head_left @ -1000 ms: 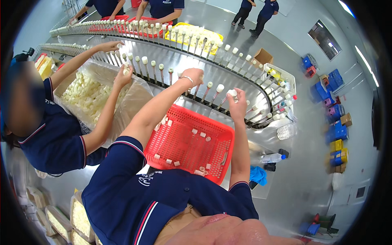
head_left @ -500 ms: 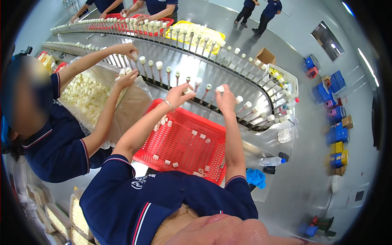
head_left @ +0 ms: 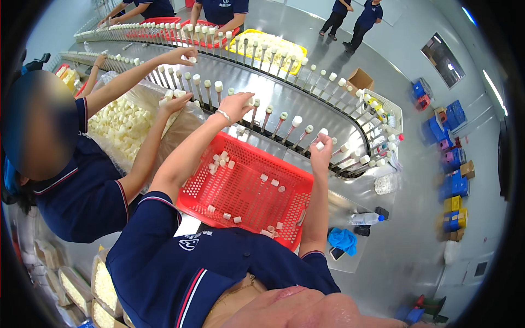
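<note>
My left hand reaches over the near run of a curved conveyor, fingers closed at the top of an upright rod. A small white cap shows at its fingertips, partly hidden by the fingers. Further right, my right hand pinches a short white cap, just below another white cap on a rod. Between my hands stand several rods, one topped with a white cap. Beneath my arms lies a red perforated basket with loose white caps scattered in it.
At my left a co-worker's hands work along the rods beside a bag of white caps. Across the conveyor are more people and a yellow basket. A bottle and blue cloth lie at the right.
My left hand has moved up toward the far side, and my right hand has moved right and down, away from the left. More caps lie in the basket's left corner.
</note>
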Motion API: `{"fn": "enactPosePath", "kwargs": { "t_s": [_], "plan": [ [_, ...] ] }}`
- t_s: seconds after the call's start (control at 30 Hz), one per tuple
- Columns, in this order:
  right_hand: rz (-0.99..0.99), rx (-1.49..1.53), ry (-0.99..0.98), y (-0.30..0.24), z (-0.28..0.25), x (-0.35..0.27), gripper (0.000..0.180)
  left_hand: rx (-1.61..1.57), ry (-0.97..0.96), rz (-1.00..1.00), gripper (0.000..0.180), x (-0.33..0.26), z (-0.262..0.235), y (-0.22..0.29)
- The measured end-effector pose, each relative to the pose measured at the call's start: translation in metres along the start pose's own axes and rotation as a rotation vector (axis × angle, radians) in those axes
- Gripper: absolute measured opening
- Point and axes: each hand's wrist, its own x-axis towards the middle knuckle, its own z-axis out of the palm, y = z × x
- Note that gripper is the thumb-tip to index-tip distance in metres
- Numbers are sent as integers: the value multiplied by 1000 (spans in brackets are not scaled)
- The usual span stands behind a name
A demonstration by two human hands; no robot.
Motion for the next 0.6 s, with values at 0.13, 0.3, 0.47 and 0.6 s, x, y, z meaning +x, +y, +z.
{"fn": "enactPosePath", "kwargs": {
  "t_s": [0.13,0.3,0.47,0.6],
  "plan": [
    [381,802,-175,-25,-6,-14,33,348,-375,-202,37,31,-5,34],
    [385,985,-364,-7,-16,-13,31,461,-512,77,35,65,35,46],
    [366,984,-265,-50,-4,-8,33,634,-769,179,41,88,76,65],
    [305,896,-290,-36,1,4,27,484,-569,208,55,70,87,94]
  ]
}}
